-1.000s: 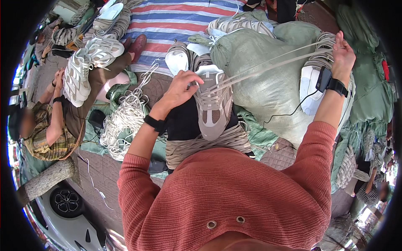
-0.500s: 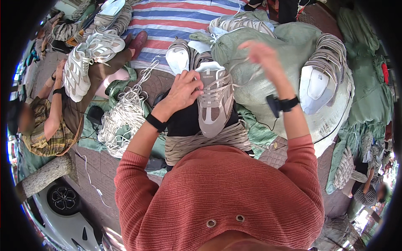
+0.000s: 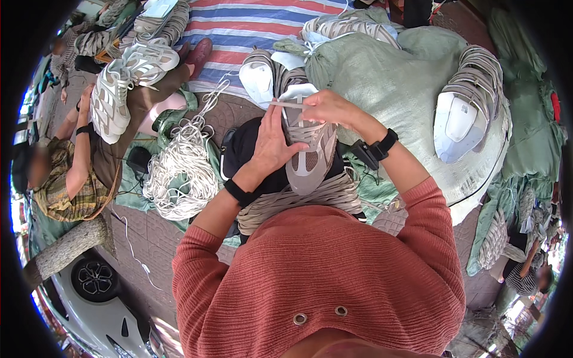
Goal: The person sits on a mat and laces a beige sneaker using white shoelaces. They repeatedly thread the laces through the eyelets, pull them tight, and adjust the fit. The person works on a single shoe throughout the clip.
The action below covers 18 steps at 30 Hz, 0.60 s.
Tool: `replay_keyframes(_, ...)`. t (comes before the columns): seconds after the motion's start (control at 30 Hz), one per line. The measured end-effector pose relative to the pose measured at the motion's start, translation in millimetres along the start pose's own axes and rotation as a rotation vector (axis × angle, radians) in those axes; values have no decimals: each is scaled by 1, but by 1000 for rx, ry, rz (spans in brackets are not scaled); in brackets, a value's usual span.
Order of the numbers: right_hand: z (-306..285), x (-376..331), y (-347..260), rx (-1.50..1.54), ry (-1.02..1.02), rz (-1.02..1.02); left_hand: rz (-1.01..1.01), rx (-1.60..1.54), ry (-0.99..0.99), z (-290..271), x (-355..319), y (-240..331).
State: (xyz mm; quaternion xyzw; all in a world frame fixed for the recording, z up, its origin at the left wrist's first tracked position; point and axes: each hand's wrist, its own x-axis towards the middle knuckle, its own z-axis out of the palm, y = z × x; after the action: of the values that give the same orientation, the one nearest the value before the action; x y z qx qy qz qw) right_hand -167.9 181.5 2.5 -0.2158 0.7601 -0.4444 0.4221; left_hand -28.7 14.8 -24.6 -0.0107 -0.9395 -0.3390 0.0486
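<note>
A grey-beige sneaker (image 3: 309,170) lies across my lap, toe toward me. A flat beige shoelace (image 3: 287,104) stretches sideways over the upper end of its tongue. My right hand (image 3: 335,111) is closed, pinching that lace at the right of the tongue. Along the sneaker's left side rests my left hand (image 3: 273,144), open, fingers stretched upward with their tips by the lace. Its thumb reaches over the lower lacing. A bundle of beige laces (image 3: 301,200) lies across my lap below the toe.
White laces (image 3: 179,173) lie heaped at the left. Stacked shoe uppers (image 3: 258,80) stand beyond the sneaker, more uppers (image 3: 462,116) on a pale green sack (image 3: 394,83) at the right. A person (image 3: 71,179) sits at the left near white sneakers (image 3: 110,107). A striped sheet (image 3: 245,30) covers ground behind.
My right hand has come down and left from the sack to the sneaker, bringing the lace across the tongue. My left hand's curled fingers have straightened along the sneaker's side.
</note>
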Motion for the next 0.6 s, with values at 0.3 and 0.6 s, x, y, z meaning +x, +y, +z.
replay_keyframes(0.3, -11, -2, 7, 421, 119, -99, 48, 116, -111, -3, 5, 3)
replay_keyframes(0.6, -23, -52, 23, 441, 276, -118, 52, -435, 10, 6, 35, 1)
